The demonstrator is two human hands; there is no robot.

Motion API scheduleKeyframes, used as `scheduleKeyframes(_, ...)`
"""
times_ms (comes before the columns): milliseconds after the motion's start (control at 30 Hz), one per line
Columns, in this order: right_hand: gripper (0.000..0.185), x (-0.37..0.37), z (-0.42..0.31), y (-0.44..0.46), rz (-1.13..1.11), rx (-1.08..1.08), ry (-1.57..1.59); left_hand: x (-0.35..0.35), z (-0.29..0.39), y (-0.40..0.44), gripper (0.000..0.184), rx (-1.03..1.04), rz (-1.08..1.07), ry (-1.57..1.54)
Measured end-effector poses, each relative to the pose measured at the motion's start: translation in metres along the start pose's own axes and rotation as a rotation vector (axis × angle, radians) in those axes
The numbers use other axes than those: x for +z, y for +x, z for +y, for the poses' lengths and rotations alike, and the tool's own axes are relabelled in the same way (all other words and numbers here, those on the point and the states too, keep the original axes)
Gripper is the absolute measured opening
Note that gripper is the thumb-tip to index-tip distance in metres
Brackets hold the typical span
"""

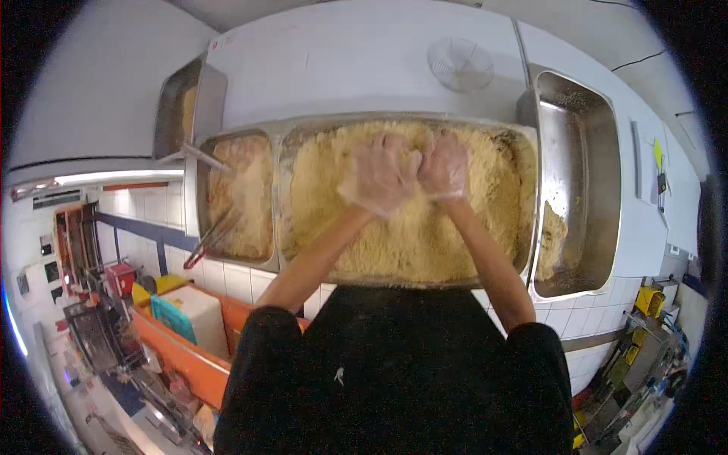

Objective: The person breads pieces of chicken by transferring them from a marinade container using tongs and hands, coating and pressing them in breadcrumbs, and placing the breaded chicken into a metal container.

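A large metal pan (402,116) in front of me is filled with pale yellow breading crumbs (402,243). My left hand (381,174) and my right hand (446,167), both in clear plastic gloves, press into the crumbs side by side near the far wall. Their fingers curl downward, and crumbs coat the gloves. Whatever lies under the palms is hidden. To the left, a smaller metal pan (262,264) holds crumb-dusted pieces, too blurred to name. Tongs with red ends (216,233) rest across its front.
A deep metal pan (588,189) on the right has some crumbs at its near left. A wire strainer (460,67) lies on the white surface behind. Another metal container (212,98) stands at the back left. An orange bin (186,337) is below, left.
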State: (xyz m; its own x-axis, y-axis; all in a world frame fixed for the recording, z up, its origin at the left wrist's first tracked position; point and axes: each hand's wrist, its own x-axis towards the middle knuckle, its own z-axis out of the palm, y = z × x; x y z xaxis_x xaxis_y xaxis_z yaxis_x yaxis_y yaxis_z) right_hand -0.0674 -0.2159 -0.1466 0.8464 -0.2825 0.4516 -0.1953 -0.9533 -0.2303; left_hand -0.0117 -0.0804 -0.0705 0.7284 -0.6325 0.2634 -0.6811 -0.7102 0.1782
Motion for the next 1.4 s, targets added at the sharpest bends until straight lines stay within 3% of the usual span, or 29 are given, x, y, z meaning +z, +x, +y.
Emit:
scheduleKeyframes(67, 0.031, -0.035, -0.007, 0.04, -0.211, 0.149, 0.029, -0.028, 0.0, 0.028, 0.044, -0.073, -0.028, -0.31)
scheduleKeyframes(200, 0.031, -0.062, -0.017, 0.059, -0.227, 0.188, 0.108, -0.02, -0.006, 0.049, 0.043, -0.082, 0.067, -0.336)
scheduleKeyframes(300, 0.035, -0.051, -0.018, 0.058, -0.189, 0.208, 0.196, -0.025, -0.009, 0.062, 0.04, 0.079, 0.023, -0.276)
scheduleKeyframes(367, 0.034, -0.018, -0.004, 0.041, 0.014, 0.053, 0.165, -0.029, -0.005, 0.065, 0.038, 0.076, -0.085, -0.246)
scheduleKeyframes(400, 0.034, -0.017, -0.003, 0.05, 0.014, 0.057, 0.16, -0.02, -0.008, 0.071, 0.038, 0.081, -0.086, -0.25)
scheduleKeyframes(467, 0.036, -0.025, -0.015, 0.051, -0.08, 0.2, 0.174, -0.008, -0.015, 0.059, 0.028, 0.1, 0.102, -0.249)
scheduleKeyframes(600, 0.039, -0.038, -0.014, 0.052, -0.154, 0.147, 0.127, -0.015, -0.031, 0.047, 0.038, 0.073, 0.014, -0.254)
scheduleKeyframes(700, 0.039, -0.043, -0.023, 0.04, -0.249, 0.223, 0.132, -0.016, -0.034, 0.017, 0.04, -0.111, 0.05, -0.343)
scheduleKeyframes(767, 0.038, -0.038, -0.023, 0.037, -0.202, 0.228, 0.088, -0.003, -0.03, 0.015, 0.028, -0.07, 0.344, -0.291)
scheduleKeyframes(833, 0.038, -0.011, -0.012, 0.016, -0.164, 0.217, 0.064, 0.008, -0.033, 0.002, 0.03, -0.118, 0.291, -0.314)
scheduleKeyframes(900, 0.049, 0.065, 0.015, -0.023, -0.044, -0.022, -0.357, 0.011, -0.036, -0.014, 0.033, -0.199, 0.219, -0.349)
scheduleKeyframes(933, 0.049, 0.043, 0.008, -0.002, 0.009, -0.029, -0.367, 0.009, -0.037, -0.005, 0.035, -0.218, 0.204, -0.372)
scheduleKeyframes(1000, 0.049, -0.019, -0.004, 0.015, 0.07, 0.024, 0.013, -0.006, -0.034, 0.004, 0.036, -0.216, 0.216, -0.404)
scheduleKeyframes(1033, 0.049, -0.046, -0.001, 0.022, 0.106, 0.011, 0.002, -0.023, -0.034, -0.002, 0.038, -0.328, 0.13, -0.446)
scheduleKeyframes(1067, 0.049, -0.071, 0.005, 0.027, 0.025, 0.114, 0.163, -0.036, -0.034, -0.007, 0.041, -0.438, 0.042, -0.486)
scheduleKeyframes(1100, 0.049, -0.087, 0.012, 0.031, -0.061, 0.216, 0.328, -0.044, -0.032, -0.011, 0.041, -0.419, 0.071, -0.485)
scheduleKeyframes(1133, 0.049, -0.093, 0.02, 0.031, -0.036, 0.206, 0.328, -0.049, -0.03, -0.019, 0.044, -0.502, 0.064, -0.422)
scheduleKeyframes(1200, 0.049, -0.101, 0.04, 0.032, -0.226, 0.076, 0.347, -0.049, -0.038, -0.023, 0.048, -0.571, 0.079, -0.364)
scheduleKeyframes(1233, 0.05, -0.073, 0.059, 0.03, -0.34, 0.089, 0.269, -0.039, -0.052, -0.026, 0.049, -0.499, -0.099, -0.379)
scheduleKeyframes(1267, 0.05, -0.066, 0.068, 0.029, -0.318, 0.081, 0.262, -0.029, -0.064, -0.026, 0.051, -0.423, -0.272, -0.389)
scheduleKeyframes(1300, 0.046, -0.063, 0.073, 0.033, -0.472, -0.025, 0.232, -0.021, -0.073, -0.028, 0.051, -0.412, -0.244, -0.388)
scheduleKeyframes(1333, 0.043, -0.062, 0.076, 0.04, -0.625, -0.13, 0.196, -0.013, -0.081, -0.033, 0.054, -0.265, -0.275, -0.399)
scheduleKeyframes(1367, 0.043, -0.06, 0.078, 0.046, -0.602, -0.144, 0.184, -0.012, -0.083, -0.031, 0.057, -0.121, -0.304, -0.407)
scheduleKeyframes(1400, 0.046, -0.062, 0.076, 0.053, -0.695, -0.216, 0.037, -0.022, -0.08, -0.024, 0.057, -0.118, -0.278, -0.407)
